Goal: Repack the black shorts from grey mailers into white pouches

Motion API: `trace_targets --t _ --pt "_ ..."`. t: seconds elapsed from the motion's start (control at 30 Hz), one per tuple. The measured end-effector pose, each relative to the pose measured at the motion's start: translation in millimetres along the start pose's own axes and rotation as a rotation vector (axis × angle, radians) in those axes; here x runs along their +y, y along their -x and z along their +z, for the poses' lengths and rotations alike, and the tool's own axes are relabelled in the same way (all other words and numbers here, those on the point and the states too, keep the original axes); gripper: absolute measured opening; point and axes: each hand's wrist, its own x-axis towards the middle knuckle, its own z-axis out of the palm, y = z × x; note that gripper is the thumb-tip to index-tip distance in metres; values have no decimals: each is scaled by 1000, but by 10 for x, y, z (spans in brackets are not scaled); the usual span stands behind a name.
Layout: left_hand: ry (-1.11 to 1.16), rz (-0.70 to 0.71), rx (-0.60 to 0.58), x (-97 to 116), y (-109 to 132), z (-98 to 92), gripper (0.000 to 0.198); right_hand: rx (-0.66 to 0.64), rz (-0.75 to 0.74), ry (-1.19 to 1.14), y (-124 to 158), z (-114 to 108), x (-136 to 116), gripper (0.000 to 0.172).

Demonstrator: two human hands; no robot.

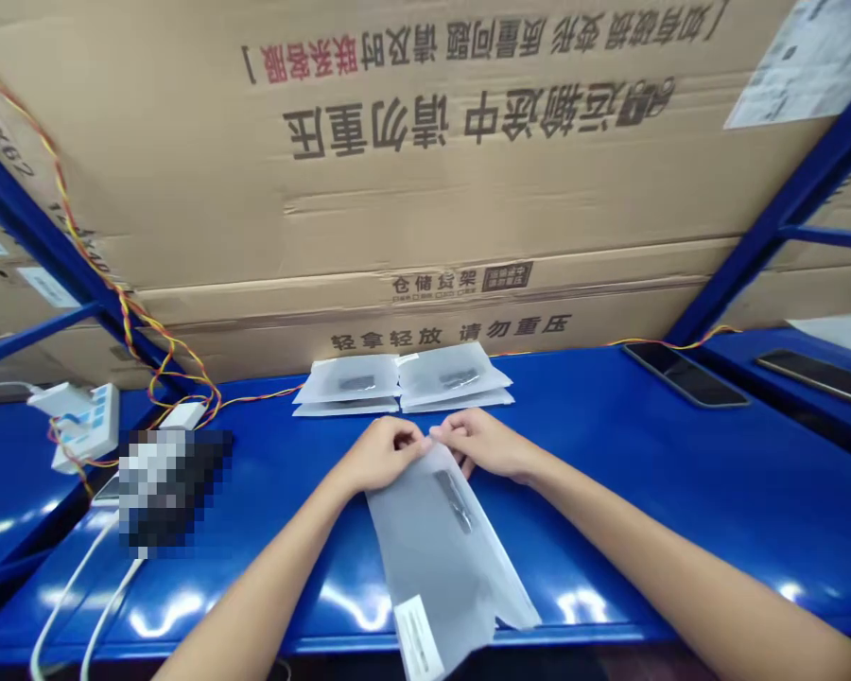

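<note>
A frosted plastic bag [432,549] hangs partly over the front edge of the blue shelf, with a small dark item [455,501] showing through it and a white label [418,636] at its near corner. My left hand [390,454] pinches the bag's far edge between thumb and fingers. Close beside it, my right hand [478,443] grips the same edge near the corner. Behind both hands lie two small stacks of similar frosted bags, one at left [351,380] and one at right [454,374], each with something dark inside.
Large cardboard boxes [425,208] stand behind the blue shelf [596,492]. A phone [685,372] lies at the right, and another phone [819,376] farther right. On the left are a power strip [92,426], twisted wires [163,350], white cables [99,586] and a pixelated object [170,487].
</note>
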Motion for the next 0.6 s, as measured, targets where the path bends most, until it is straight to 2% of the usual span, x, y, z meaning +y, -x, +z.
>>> trace_targets --t 0.2,0.33,0.5,0.6 --pt "67 -18 99 -68 -26 -92 37 -61 30 43 161 66 -173 54" --pt "64 -8 174 -122 -22 -178 36 -82 64 84 601 206 -162 53" --pt "59 8 184 -158 -21 -167 32 -38 190 52 1292 483 61 48" --pt "54 13 173 -161 -21 -141 31 95 190 119 1406 518 126 48"
